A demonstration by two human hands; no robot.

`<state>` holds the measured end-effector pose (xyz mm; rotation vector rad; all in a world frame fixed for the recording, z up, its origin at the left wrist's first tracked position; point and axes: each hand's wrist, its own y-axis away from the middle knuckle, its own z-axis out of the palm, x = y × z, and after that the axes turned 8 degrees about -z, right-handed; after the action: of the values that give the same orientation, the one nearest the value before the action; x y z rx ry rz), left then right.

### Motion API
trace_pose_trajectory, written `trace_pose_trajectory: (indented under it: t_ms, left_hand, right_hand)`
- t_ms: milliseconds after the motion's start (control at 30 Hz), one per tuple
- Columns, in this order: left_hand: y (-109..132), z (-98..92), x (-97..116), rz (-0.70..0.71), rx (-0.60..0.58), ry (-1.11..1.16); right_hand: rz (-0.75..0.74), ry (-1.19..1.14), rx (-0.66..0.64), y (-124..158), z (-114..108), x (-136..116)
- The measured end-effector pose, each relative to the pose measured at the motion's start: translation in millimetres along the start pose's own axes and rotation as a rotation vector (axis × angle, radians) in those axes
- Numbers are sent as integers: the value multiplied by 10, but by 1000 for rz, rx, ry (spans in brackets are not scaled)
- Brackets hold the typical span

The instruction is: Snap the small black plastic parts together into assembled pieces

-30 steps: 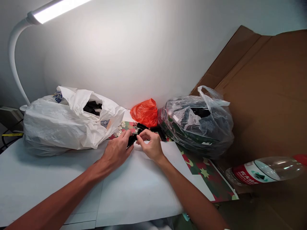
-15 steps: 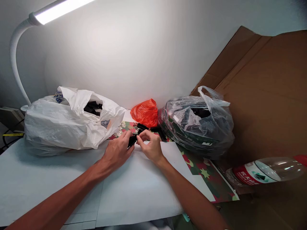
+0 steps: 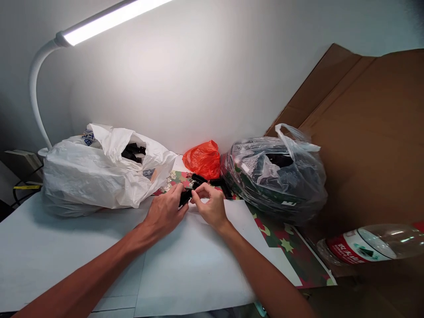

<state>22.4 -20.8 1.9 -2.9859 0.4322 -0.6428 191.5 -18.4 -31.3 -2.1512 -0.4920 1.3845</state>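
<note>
On the left sits a big white bag (image 3: 82, 181). Next to it, our left hand (image 3: 164, 213) pinches a small black piece (image 3: 185, 197) just above the white paper (image 3: 185, 265), in the middle. Our right hand (image 3: 212, 208) pinches its other end. Behind them is an orange bag (image 3: 202, 159) — then a clear bag (image 3: 278, 181) and a bottle (image 3: 371, 245).

A lit lamp (image 3: 109, 20) arches over the white wall (image 3: 212, 75).
</note>
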Motion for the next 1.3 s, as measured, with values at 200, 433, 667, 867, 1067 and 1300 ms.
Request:
trace_pose_trajectory:
  t_ms: [200,433,667,867,1067,1300]
  left_hand:
    - [-10,27,-38,21,8,-17]
    - [-23,56,-80,81,22,85]
    - [-13,66,-84,109,57,240]
    - [-88,-13,-44,34,-96,814]
    - [-184,6,-53,-204,-361,1267]
    - [-171,9,-18,-239,-374,1242]
  right_hand:
    - [23,-50,-60,-9,6,45]
    - [275,-397,-151,-103,-38,132]
    - [336,-597,-203,-128,-76,117]
    - [275,-656,-192,-138,-92,66]
    - [189,-614,-206,-156,-88,99]
    - [156,-669,-201,-144,-49,177]
